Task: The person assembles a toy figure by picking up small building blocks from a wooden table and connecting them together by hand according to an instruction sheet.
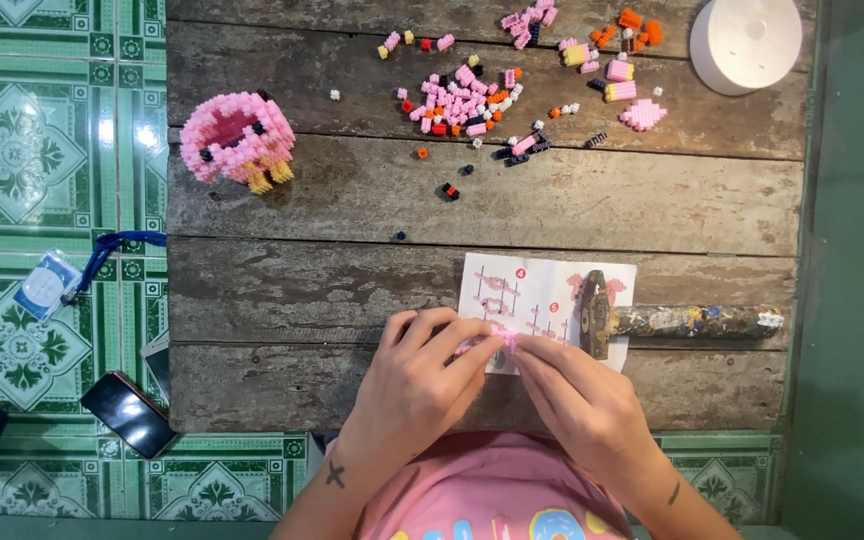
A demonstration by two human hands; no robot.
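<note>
My left hand (414, 385) and my right hand (577, 400) meet over the near part of a wooden table (332, 290). Their fingertips pinch a small pink brick piece (500, 342) between them. Under the fingers lies a white instruction sheet (542, 300). A hammer (652, 320) rests across the sheet's right side, its head on the paper. A pile of small pink, orange and red bricks (462, 100) lies at the far middle of the table. A half-built pink brick figure (237, 138) stands at the far left.
A white round container (747, 42) stands at the far right corner. More pink and orange bricks (617, 70) lie near it. On the green tiled floor to the left are a dark phone (130, 413) and a badge on a blue lanyard (52, 285).
</note>
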